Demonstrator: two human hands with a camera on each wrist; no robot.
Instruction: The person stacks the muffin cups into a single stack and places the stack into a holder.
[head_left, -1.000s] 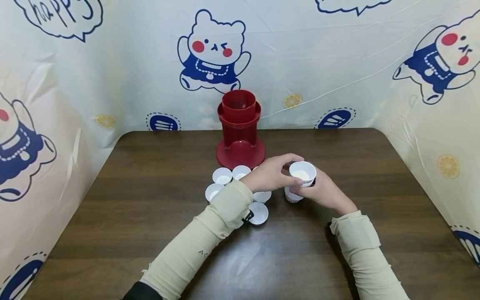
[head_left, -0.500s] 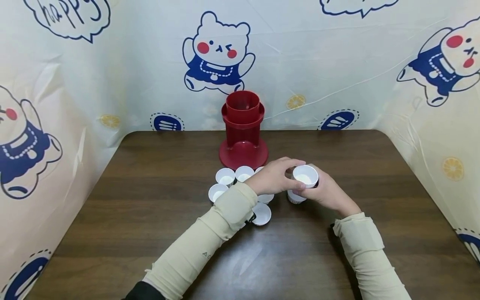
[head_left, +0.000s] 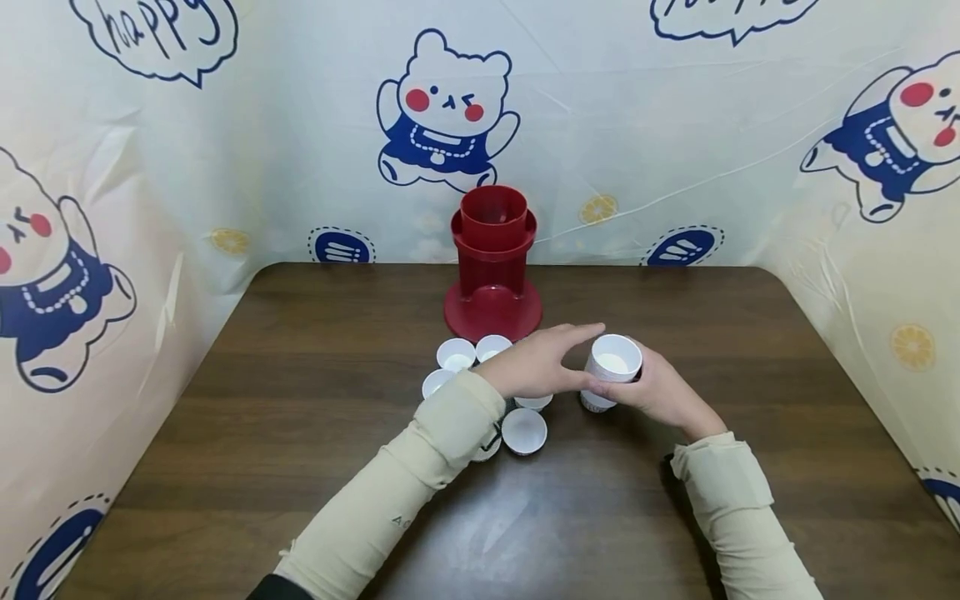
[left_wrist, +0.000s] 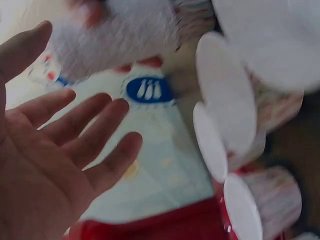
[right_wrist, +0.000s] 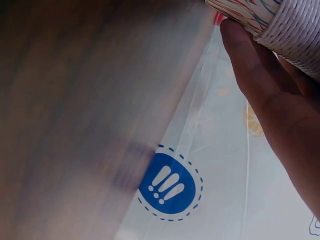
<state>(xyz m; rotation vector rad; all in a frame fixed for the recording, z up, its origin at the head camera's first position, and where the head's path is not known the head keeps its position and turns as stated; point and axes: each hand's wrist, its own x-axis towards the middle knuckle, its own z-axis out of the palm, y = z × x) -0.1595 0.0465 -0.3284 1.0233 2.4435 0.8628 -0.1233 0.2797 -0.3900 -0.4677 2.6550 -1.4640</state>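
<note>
My right hand [head_left: 663, 390] grips a stack of white paper cups [head_left: 617, 360], its top mouth facing up. Below the fingers the stack's lower end shows. In the right wrist view the tight rims of the nested cups [right_wrist: 300, 42] lie against the fingers, with a colourfully patterned cup at the end. My left hand [head_left: 534, 363] is just left of the stack, thumb and fingers spread apart. The left wrist view shows this left hand [left_wrist: 65, 155] holding nothing, beside the blurred stack [left_wrist: 117, 42]. Several single paper cups [head_left: 524, 431] stand under and around the left forearm.
Behind the cups, near the table's back edge, stands a red plastic holder [head_left: 492, 275] with a round base and an open tube. A printed cloth [head_left: 300, 150] surrounds the back and sides of the wooden table [head_left: 315, 367].
My left fingers have come off the stack and spread, while the right hand keeps hold of it. The head view has shifted slightly.
</note>
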